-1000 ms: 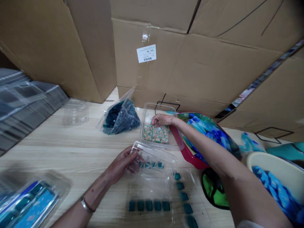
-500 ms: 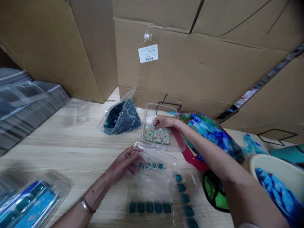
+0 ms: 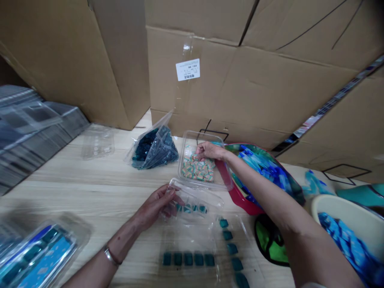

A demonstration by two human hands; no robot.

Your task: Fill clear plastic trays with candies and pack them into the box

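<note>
Sheets of brown cardboard (image 3: 240, 84) stand behind a pale wood-grain surface (image 3: 90, 188), and a white label (image 3: 187, 69) is taped to the cardboard. At far left lies a stack of clear plastic trays (image 3: 33, 120). At lower left, clear packs (image 3: 39, 252) hold teal pieces on blue cards. At right, a red-rimmed basin (image 3: 237, 196) and a cream basin (image 3: 333, 204) hold bright blue pieces, and a green and black object (image 3: 270, 242) lies between them and the arms. Near the center, a clear plastic bag (image 3: 153, 150) holds dark teal pieces, just left of a clear box (image 3: 183, 160) filled with small striped pieces (image 3: 198, 170).

The right hand (image 3: 210, 151) is half closed, its fingertips (image 3: 198, 151) down among the striped pieces inside the box; whether it grips one cannot be told. The left hand (image 3: 156, 206), a metal bangle (image 3: 110, 256) on its wrist, is curled around the edge of a clear blister tray (image 3: 195, 199) holding a row of teal cubes (image 3: 189, 208). The tray sits above a larger clear tray (image 3: 189, 240), where more teal cubes (image 3: 186, 259) lie in an L-shaped line.
</note>
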